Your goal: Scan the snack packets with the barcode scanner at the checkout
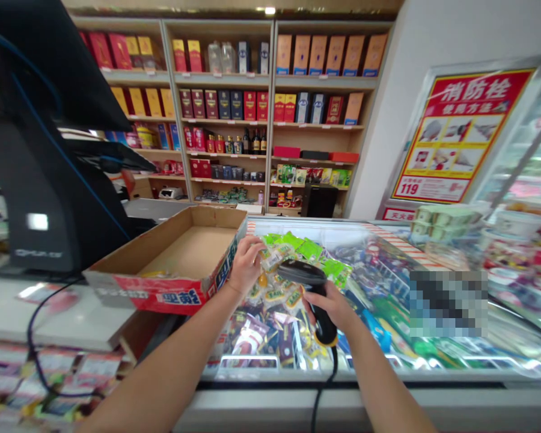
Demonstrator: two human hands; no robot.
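A black handheld barcode scanner [325, 325] with a yellow trim is gripped in my right hand [338, 305], its cord hanging down over the front edge. My left hand [244, 266] pinches a small clear snack packet [273, 258] by its left side, with a white barcode label facing up. The scanner's head is just right of that packet. Under and around both lie more clear packets with yellow and green print [277, 293] and several bright green packets [309, 248], all on the glass top of a freezer [293, 225].
An open cardboard box [162, 294] sits left of my left hand, beside a black checkout terminal [58, 204]. Stacked egg cartons [442, 222] and tubs [507, 252] stand on the right. Wrapped goods show through the glass. Shelves of boxed bottles [247, 105] line the back wall.
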